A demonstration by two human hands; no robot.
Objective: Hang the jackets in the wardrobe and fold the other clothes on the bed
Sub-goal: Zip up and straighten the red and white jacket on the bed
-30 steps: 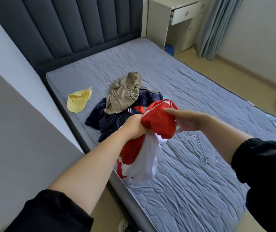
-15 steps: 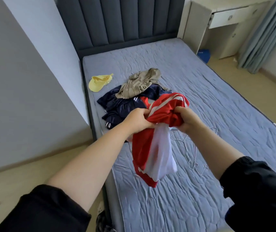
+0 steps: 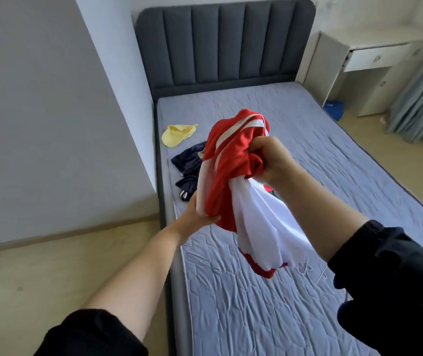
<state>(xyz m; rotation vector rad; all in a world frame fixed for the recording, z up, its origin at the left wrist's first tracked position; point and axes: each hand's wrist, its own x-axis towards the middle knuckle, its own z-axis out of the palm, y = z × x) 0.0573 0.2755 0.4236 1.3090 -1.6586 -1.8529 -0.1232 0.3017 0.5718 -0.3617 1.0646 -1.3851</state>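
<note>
A red jacket (image 3: pixel 231 160) with white stripes and a white lining hangs bunched in the air above the bed (image 3: pixel 333 155). My right hand (image 3: pixel 272 158) grips its upper part in a fist. My left hand (image 3: pixel 200 214) holds its lower left edge from underneath. A dark navy garment (image 3: pixel 189 170) lies crumpled on the mattress behind the jacket, partly hidden by it. A yellow piece of clothing (image 3: pixel 177 133) lies near the bed's left edge. White wire hangers (image 3: pixel 313 273) rest on the mattress under my right forearm.
The grey padded headboard (image 3: pixel 225 44) stands at the far end. A grey wall panel (image 3: pixel 51 111) runs along the left, with floor beside the bed. A white desk (image 3: pixel 374 62) with a drawer, a blue item (image 3: pixel 333 109) and a curtain (image 3: pixel 421 98) are at the right.
The jacket rose higher off the bed. My right hand lifted its top, my left hand slid down to its lower edge. The view swung left, and the beige garment is now hidden.
</note>
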